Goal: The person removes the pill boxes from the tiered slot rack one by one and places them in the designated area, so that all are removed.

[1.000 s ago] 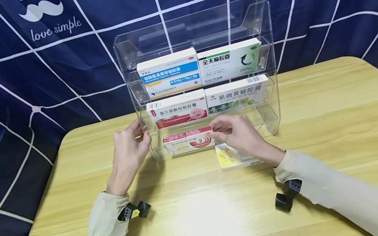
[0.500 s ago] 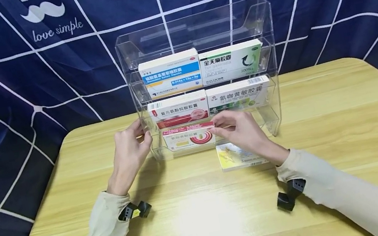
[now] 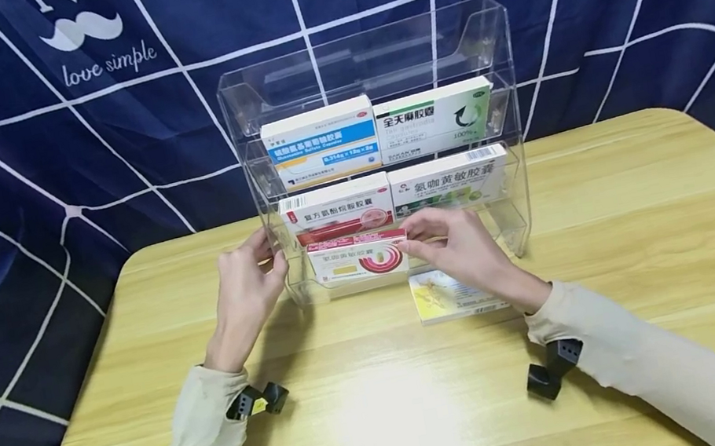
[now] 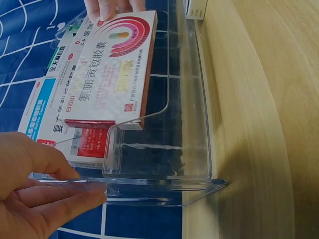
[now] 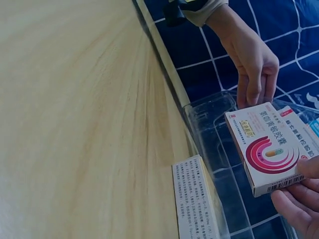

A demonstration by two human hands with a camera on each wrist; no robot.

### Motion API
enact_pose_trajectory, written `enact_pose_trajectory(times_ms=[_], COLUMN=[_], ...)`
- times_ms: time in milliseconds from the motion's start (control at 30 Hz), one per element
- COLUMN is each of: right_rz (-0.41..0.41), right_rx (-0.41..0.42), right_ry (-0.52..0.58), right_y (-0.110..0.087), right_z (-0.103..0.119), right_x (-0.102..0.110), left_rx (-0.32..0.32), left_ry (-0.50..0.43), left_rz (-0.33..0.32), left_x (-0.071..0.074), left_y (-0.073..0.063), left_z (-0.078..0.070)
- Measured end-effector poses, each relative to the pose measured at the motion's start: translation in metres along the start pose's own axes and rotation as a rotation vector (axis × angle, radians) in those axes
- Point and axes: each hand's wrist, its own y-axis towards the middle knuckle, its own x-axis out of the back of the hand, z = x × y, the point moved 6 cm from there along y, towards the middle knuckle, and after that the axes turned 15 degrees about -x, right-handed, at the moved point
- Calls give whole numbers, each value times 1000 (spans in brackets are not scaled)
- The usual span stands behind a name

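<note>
My right hand [image 3: 450,242] pinches the right end of a white and red medicine box [image 3: 357,259], thumb in front and fingers behind. The box stands at the lowest tier of a clear acrylic display rack [image 3: 526,241], its lower left corner at the tier's front lip in the left wrist view. My left hand [image 3: 243,287] grips the rack's left side panel between thumb and fingers, seen close in the left wrist view, where the panel [image 4: 159,185] runs out from the fingers. A yellow and white box [image 3: 439,300] lies flat on the table under my right hand.
Upper tiers hold a blue and white box [image 3: 322,145], a green and white box [image 3: 436,121], a red and white box [image 3: 341,214] and a white box with green print [image 3: 451,182]. A navy grid curtain [image 3: 233,6] hangs behind the wooden table [image 3: 655,242].
My right hand has lifted the medicine box slightly, and its front face now shows more fully. The left hand keeps its grip on the rack.
</note>
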Motion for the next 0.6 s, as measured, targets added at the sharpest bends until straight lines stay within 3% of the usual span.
enact_pose_trajectory(times_ms=[333,600], right_rz=[33,60], right_rx=[1,-54], right_ry=[15,-13], right_y=[-3,-13], right_z=[4,-1], right_x=[2,6], left_rx=[25,35], left_ry=[-10,-27], left_rz=[-12,3], left_x=[4,-2], left_y=[-3,-3], left_z=[2,1])
